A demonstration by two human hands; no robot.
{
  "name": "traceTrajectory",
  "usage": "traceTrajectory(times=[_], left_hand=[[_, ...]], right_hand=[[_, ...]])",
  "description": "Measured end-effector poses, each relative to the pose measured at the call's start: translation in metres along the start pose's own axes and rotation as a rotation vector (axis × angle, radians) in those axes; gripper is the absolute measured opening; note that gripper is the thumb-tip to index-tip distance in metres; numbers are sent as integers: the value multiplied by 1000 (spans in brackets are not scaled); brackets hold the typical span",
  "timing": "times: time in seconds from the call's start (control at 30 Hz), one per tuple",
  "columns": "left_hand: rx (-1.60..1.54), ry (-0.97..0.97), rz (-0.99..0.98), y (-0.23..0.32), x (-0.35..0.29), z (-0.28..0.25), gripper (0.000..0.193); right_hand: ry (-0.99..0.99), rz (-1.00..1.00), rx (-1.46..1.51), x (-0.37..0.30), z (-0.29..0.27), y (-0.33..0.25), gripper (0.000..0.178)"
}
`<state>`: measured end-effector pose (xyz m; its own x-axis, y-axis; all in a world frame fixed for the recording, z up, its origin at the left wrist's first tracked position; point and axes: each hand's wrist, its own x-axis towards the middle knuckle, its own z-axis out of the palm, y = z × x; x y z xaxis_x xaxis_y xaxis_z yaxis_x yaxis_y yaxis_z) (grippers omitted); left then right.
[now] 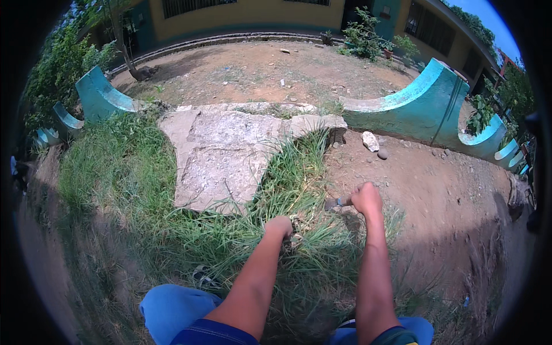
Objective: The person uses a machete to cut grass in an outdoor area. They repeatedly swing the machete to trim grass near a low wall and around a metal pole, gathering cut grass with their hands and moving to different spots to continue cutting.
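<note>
Long grass (201,236) spreads left, right and near side of concrete slab (218,172); likely light, soft, bendy, best bunched near roots. Left hand (279,226), just off slab's near-right corner, closed on grass, fingertips hidden. Right hand (367,199), farther right of slab, clenched around short tool (339,202), probably stiff, best held at handle end.

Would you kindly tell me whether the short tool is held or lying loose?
Held: the right hand is closed around one end of the tool, whose other end juts leftward.
</note>
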<state>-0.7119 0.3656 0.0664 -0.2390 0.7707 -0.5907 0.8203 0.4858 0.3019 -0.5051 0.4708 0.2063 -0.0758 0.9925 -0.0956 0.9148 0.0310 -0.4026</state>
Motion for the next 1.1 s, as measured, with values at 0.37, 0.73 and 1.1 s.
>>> traceTrajectory(times=[0.37, 0.73, 1.1], left_hand=[[-90, 98, -136, -8, -2, -12, 43], [-120, 102, -12, -15, -15, 12, 61], [-103, 135, -199, -29, -43, 1, 60]], right_hand=[[725, -229, 515, -38, -20, -52, 25], [618, 47, 945, -79, 32, -14, 27], [45, -153, 28, -125, 106, -20, 29]])
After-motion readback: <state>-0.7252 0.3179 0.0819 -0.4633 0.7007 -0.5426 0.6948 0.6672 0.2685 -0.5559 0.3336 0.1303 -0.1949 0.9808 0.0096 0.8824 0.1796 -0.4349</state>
